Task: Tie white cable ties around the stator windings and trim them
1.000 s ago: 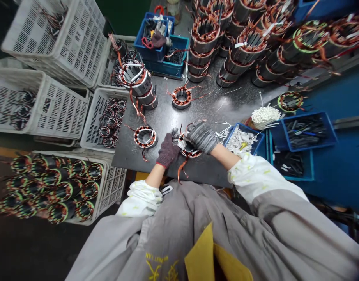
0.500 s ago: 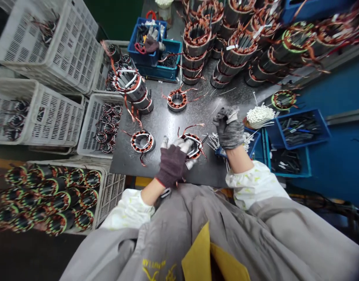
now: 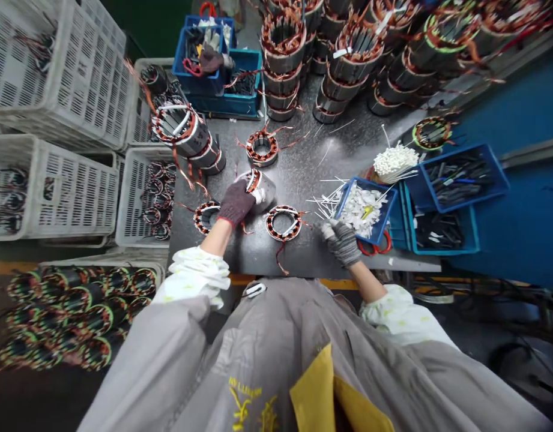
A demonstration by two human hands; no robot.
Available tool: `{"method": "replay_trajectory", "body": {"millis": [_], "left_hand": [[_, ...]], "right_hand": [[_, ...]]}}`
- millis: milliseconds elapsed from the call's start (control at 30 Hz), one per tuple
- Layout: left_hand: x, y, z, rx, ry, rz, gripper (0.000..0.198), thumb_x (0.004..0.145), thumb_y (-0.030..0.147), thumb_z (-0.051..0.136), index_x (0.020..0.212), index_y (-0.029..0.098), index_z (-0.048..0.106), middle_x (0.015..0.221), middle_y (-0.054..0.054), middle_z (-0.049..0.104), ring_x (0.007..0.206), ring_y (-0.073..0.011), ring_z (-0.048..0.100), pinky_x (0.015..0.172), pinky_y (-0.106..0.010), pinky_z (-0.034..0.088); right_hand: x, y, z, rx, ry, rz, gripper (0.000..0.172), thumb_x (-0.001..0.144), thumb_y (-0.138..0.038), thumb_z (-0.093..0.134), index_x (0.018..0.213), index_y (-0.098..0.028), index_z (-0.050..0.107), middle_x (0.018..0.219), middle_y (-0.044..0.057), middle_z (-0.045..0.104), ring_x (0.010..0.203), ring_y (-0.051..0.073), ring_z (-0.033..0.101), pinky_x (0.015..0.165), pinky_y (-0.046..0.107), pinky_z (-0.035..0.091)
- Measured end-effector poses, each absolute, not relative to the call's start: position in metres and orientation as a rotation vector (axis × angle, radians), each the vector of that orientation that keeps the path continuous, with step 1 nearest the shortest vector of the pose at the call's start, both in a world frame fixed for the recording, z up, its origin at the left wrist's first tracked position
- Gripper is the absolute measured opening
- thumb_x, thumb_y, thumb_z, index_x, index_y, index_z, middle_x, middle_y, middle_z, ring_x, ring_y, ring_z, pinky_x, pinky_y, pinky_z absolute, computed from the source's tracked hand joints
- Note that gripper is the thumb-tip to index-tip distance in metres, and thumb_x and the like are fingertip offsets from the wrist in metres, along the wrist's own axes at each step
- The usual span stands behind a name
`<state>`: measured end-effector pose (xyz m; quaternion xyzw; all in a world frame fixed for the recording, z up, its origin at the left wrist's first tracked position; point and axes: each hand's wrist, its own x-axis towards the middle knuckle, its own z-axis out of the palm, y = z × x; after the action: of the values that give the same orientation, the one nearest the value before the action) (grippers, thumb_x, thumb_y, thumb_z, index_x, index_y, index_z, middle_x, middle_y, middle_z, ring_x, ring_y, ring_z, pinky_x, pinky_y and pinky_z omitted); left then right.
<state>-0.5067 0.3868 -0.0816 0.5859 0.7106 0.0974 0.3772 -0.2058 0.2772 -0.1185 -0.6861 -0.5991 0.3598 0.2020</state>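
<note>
My left hand [image 3: 238, 203], in a maroon glove with pale fingertips, is wrapped round a wound motor stator [image 3: 264, 193] that leans on its side over the table. A second stator [image 3: 205, 217] lies partly hidden behind that hand. Another stator [image 3: 283, 222], with copper windings and white sleeving, rests flat between my hands. At the front of the table, my right hand [image 3: 342, 242], in a grey glove, has its fingers drawn together; what they hold, if anything, is hidden. It is beside a blue bin [image 3: 390, 217] of white scraps and loose white sticks [image 3: 326, 204].
Beyond sits a small stator [image 3: 262, 148] with loose leads. Tall stator stacks [image 3: 283, 78] line the back. A bundle of white ties [image 3: 395, 162] and blue bins of black sleeves [image 3: 460, 180] stand right. White crates [image 3: 73, 186] of stators crowd the left.
My left hand has left the flat stator, moving left and away from me, and now grips a tilted one. My right hand has come down towards the front edge. The view has shifted slightly.
</note>
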Motion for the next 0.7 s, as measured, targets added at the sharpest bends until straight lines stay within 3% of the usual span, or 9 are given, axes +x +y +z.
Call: {"method": "replay_trajectory", "body": {"millis": [100,167,233,333,467,567,633,700], "left_hand": [[-0.502,0.384,-0.094,1.643,1.97,-0.099,0.054,0.08,0.042,0.075,0.125,0.012,0.07,0.131,-0.023,0.068,0.125,-0.043,0.06,0.108,-0.059,0.042],[-0.499,0.37,-0.092,1.744,2.046,-0.253,0.052,0.086,0.039,0.069,0.13,0.013,0.067,0.134,-0.025,0.065,0.13,-0.0444,0.056,0.11,-0.064,0.038],[-0.496,0.35,-0.082,1.829,2.097,-0.198,0.052,0.093,0.034,0.06,0.142,0.016,0.06,0.139,-0.022,0.063,0.134,-0.0409,0.054,0.113,-0.061,0.036],[-0.488,0.324,-0.07,1.832,1.962,-0.025,0.053,0.097,0.028,0.053,0.15,0.023,0.054,0.142,-0.014,0.065,0.131,-0.033,0.059,0.113,-0.048,0.043],[-0.475,0.313,-0.08,1.651,1.784,0.004,0.048,0.095,0.028,0.058,0.143,0.022,0.06,0.137,-0.011,0.069,0.124,-0.0301,0.065,0.109,-0.043,0.049],[-0.48,0.312,-0.094,1.435,1.84,0.373,0.041,0.095,0.025,0.057,0.136,0.019,0.061,0.136,-0.01,0.069,0.121,-0.0233,0.067,0.109,-0.038,0.049],[-0.485,0.306,-0.1,1.268,1.907,0.518,0.04,0.095,0.028,0.058,0.134,0.02,0.058,0.136,-0.01,0.069,0.12,-0.0207,0.067,0.108,-0.036,0.05],[-0.487,0.298,-0.104,1.146,1.965,0.461,0.04,0.092,0.034,0.065,0.129,0.02,0.058,0.132,-0.012,0.07,0.118,-0.0233,0.069,0.106,-0.039,0.052]], "right_hand": [[-0.223,0.289,-0.109,-1.607,-2.207,1.108,0.037,0.098,-0.038,0.049,0.115,-0.02,0.076,0.122,0.014,0.074,0.113,0.029,0.064,0.104,0.046,0.047],[-0.237,0.307,-0.102,-1.367,-2.588,1.117,0.037,0.1,-0.03,0.048,0.126,-0.022,0.073,0.138,0.012,0.067,0.121,0.028,0.06,0.106,0.045,0.043],[-0.249,0.324,-0.096,-1.281,-2.782,1.092,0.037,0.1,-0.026,0.049,0.13,-0.021,0.071,0.145,0.011,0.063,0.121,0.029,0.058,0.106,0.044,0.041],[-0.264,0.342,-0.091,-1.365,-2.789,1.022,0.04,0.102,-0.025,0.046,0.134,-0.019,0.068,0.145,0.011,0.062,0.12,0.03,0.058,0.105,0.043,0.04],[-0.284,0.349,-0.095,-1.432,-2.732,0.945,0.044,0.101,-0.029,0.05,0.142,-0.017,0.062,0.148,0.014,0.059,0.124,0.031,0.055,0.107,0.043,0.038],[-0.299,0.35,-0.104,-1.367,-2.751,0.978,0.048,0.1,-0.035,0.056,0.145,-0.018,0.059,0.148,0.014,0.058,0.126,0.031,0.053,0.107,0.043,0.036],[-0.308,0.35,-0.112,-1.351,-2.733,1.003,0.047,0.102,-0.042,0.054,0.144,-0.022,0.06,0.146,0.012,0.06,0.123,0.03,0.053,0.106,0.045,0.036],[-0.315,0.347,-0.122,-1.388,-2.655,1.048,0.041,0.103,-0.043,0.051,0.135,-0.024,0.067,0.141,0.01,0.064,0.121,0.03,0.054,0.105,0.047,0.035]]}}
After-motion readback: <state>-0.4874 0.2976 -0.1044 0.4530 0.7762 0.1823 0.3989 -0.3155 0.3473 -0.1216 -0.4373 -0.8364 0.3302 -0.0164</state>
